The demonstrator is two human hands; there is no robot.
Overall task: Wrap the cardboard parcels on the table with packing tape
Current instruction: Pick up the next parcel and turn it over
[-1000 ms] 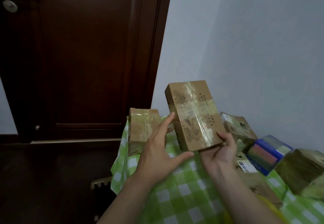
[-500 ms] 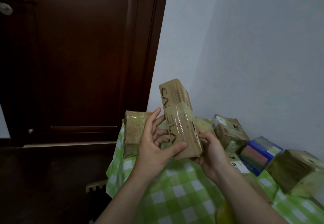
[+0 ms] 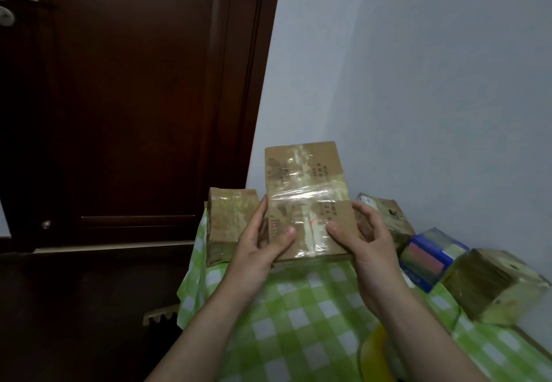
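Flat brown tape-crossed cardboard parcel [image 3: 304, 190] held above the green-checked surface [image 3: 298, 307]; left hand [image 3: 257, 250] grips its 8 o'clock edge, right hand [image 3: 370, 250] its 4 o'clock edge, thumbs on its face; advisably, press wrinkled tape flat before turning.

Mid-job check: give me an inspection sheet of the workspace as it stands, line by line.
Surface: table under a green checked tablecloth.
Job's things: held parcel, upright, clear tape bands across its face; left parcel, rear parcel and right parcel on the cloth, all glossy with tape.
Clutter: blue box between the rear and right parcels; yellow object at the near edge, unclear what.
Grippers: left hand and right hand hold the held parcel, thumbs on its front.
Cables: nothing seen.
Surroundings: dark wooden door at left; pale wall behind.
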